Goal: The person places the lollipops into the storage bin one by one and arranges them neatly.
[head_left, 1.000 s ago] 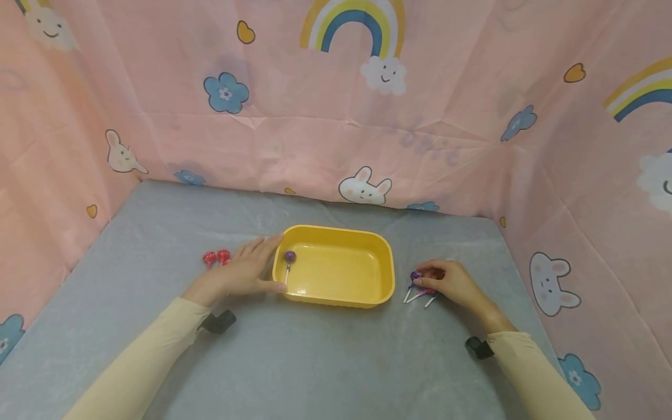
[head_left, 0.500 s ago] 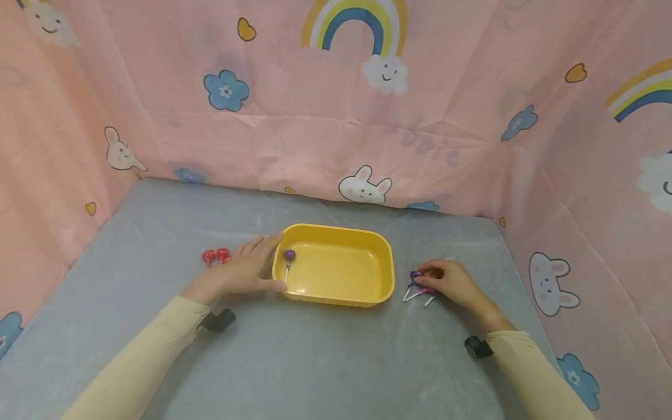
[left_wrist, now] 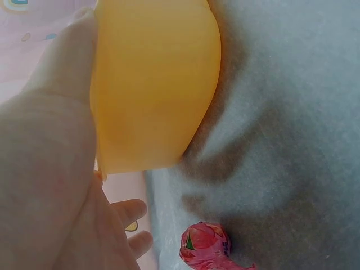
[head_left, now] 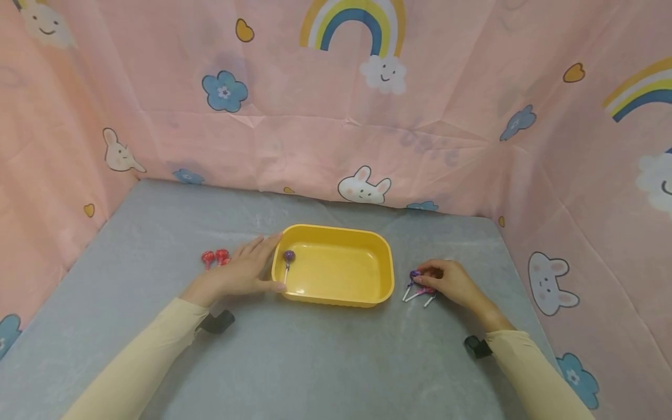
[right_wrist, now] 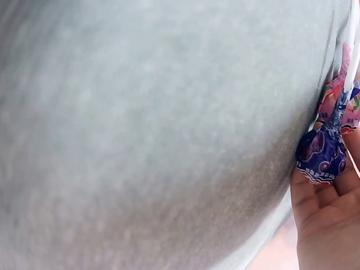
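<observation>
Purple lollipop (right_wrist: pixel 323 151) pinched by the right hand (head_left: pixel 446 284) shows white print (right_wrist: pixel 320 173) only in the right wrist view

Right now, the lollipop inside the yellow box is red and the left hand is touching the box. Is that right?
Not quite: the lollipop inside the yellow box is purple, not red. The head view shows this. The left hand is touching the box, just as you said.
</observation>
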Demonstrator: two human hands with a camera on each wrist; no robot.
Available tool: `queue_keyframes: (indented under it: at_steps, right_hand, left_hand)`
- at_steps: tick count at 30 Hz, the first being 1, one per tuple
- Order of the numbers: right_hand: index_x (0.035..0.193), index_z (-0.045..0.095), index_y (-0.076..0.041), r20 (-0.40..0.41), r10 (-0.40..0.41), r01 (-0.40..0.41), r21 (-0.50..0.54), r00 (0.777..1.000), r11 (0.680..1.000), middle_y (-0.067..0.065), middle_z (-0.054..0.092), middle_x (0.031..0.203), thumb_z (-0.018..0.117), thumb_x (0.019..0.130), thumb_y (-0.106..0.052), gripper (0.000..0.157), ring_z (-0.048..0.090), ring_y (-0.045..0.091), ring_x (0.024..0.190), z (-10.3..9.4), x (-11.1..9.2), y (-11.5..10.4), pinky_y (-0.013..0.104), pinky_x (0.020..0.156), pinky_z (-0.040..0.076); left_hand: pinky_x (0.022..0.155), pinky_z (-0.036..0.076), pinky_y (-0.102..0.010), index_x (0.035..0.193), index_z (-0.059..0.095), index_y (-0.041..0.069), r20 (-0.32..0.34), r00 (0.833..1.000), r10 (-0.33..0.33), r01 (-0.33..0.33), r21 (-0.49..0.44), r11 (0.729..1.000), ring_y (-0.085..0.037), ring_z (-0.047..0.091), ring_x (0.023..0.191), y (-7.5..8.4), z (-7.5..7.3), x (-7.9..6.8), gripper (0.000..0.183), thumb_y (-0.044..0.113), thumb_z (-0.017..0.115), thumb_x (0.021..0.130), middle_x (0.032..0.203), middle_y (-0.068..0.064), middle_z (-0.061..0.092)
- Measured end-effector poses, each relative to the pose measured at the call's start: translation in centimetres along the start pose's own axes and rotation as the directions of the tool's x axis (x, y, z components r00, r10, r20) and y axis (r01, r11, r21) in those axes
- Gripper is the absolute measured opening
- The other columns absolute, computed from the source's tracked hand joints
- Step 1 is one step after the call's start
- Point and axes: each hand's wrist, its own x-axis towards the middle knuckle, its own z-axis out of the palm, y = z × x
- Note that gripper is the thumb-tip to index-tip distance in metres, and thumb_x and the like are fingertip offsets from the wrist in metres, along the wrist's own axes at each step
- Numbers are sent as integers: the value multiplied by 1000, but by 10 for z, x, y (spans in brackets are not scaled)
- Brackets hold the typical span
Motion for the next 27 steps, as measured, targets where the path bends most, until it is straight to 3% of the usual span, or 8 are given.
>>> queue_keyframes:
  at_steps: [14,27]
  right_hand:
    - [108,73,-9,2,1,-1,0,1000,1000,2,69,86,74,88,-36,34,56,12,75,-1,0,-2,19,65,49]
    - [107,73,-9,19,-15,15,9,1000,1000,2,70,87,74,89,-35,31,58,10,75,-4,3,-1,19,68,50]
  left_hand:
    - [120,11,-68,160,4,16,-4,1000,-10,10,-21,1000,-43,6,154,4,-5,-1,114,59,73,81,168,-12,14]
    - [122,9,-66,161,1,20,3,1000,-12,12,5,1000,-41,7,155,-1,0,4,116,64,71,79,169,-8,12]
